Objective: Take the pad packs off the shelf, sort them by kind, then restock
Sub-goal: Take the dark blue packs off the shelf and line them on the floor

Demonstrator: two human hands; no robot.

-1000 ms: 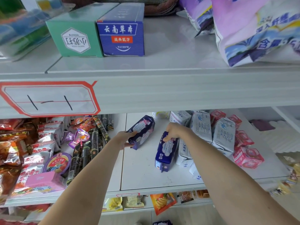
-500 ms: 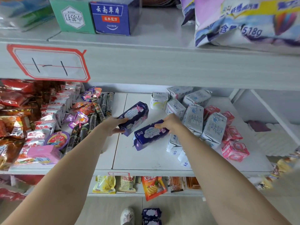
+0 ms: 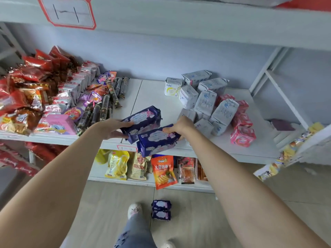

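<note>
While both hands were busy at the shelf's front edge, the head view showed this:
Left hand: the left hand [image 3: 114,128] had its grip clamped on one purple pad pack [image 3: 141,120], held over the shelf [image 3: 250,151] front edge.
Right hand: the right hand [image 3: 180,127] had its grip clamped on a second purple pack [image 3: 157,140], touching the first and overhanging the front edge.
Floor: two more purple packs [image 3: 161,210] lay stacked on the floor [image 3: 197,212] beside a shoe [image 3: 134,210].
Shelf, right half: white packs [image 3: 206,99] and pink packs [image 3: 241,122] sat jumbled together, toward the back and right edge.
Shelf, left half: snacks [image 3: 35,97].
Progress: early, by my judgement; purple kind nearly off, white and pink packs untaken, sorting and restocking not yet done.
</note>
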